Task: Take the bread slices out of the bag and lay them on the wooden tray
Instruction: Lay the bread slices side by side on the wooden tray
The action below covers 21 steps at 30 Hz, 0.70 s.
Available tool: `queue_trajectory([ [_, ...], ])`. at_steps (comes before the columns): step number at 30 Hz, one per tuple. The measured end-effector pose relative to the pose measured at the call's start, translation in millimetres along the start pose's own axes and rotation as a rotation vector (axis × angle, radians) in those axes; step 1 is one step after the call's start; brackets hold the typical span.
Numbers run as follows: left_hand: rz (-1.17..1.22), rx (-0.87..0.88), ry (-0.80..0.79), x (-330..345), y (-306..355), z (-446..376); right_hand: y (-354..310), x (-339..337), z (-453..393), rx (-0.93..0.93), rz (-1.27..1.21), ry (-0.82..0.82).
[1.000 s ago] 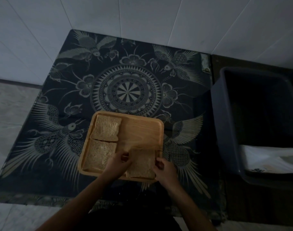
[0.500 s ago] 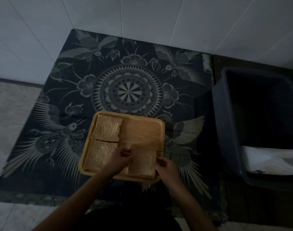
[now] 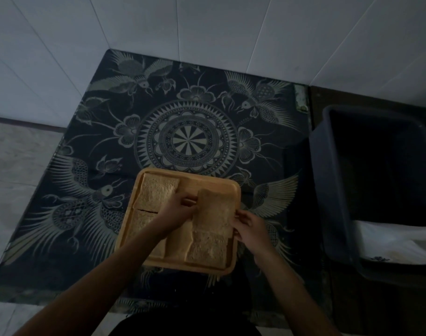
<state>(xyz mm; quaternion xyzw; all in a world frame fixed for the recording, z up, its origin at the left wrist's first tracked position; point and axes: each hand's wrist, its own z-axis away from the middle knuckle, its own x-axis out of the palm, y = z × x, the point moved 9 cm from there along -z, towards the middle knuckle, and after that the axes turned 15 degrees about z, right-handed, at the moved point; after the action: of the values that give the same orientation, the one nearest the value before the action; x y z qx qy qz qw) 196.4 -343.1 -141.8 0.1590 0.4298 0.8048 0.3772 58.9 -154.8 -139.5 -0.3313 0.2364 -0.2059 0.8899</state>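
1. Dim tiled corner; patterned dark cloth [image 3: 187, 141] covers worktop.
2. Wooden tray [image 3: 232, 269] on cloth, holding bread slices [image 3: 156, 192].
3. Left hand [image 3: 176, 210] and right hand [image 3: 249, 226] pinch one slice [image 3: 215, 209] over tray's right half.

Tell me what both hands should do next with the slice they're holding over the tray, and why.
Probably lower the held slice flat into the wooden tray's bare far-right corner. The left hand and right hand pinch its sides, and three other slices fill the remaining quarters.
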Motion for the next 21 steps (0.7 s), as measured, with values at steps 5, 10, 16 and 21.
queue_trajectory([
  [5, -0.068, 0.029, 0.033, -1, 9, -22, -4, -1, -18, -0.002, 0.009, 0.03],
  [10, -0.111, 0.022, 0.052, 4, 10, -37, -1, -6, -42, -0.001, 0.125, 0.095],
  [16, -0.108, 0.033, 0.07, 11, 3, -49, -2, -9, -61, -0.02, 0.292, 0.122],
  [21, -0.153, 0.047, 0.103, 9, -2, -51, -3, -10, -62, -0.063, 0.411, 0.149],
])
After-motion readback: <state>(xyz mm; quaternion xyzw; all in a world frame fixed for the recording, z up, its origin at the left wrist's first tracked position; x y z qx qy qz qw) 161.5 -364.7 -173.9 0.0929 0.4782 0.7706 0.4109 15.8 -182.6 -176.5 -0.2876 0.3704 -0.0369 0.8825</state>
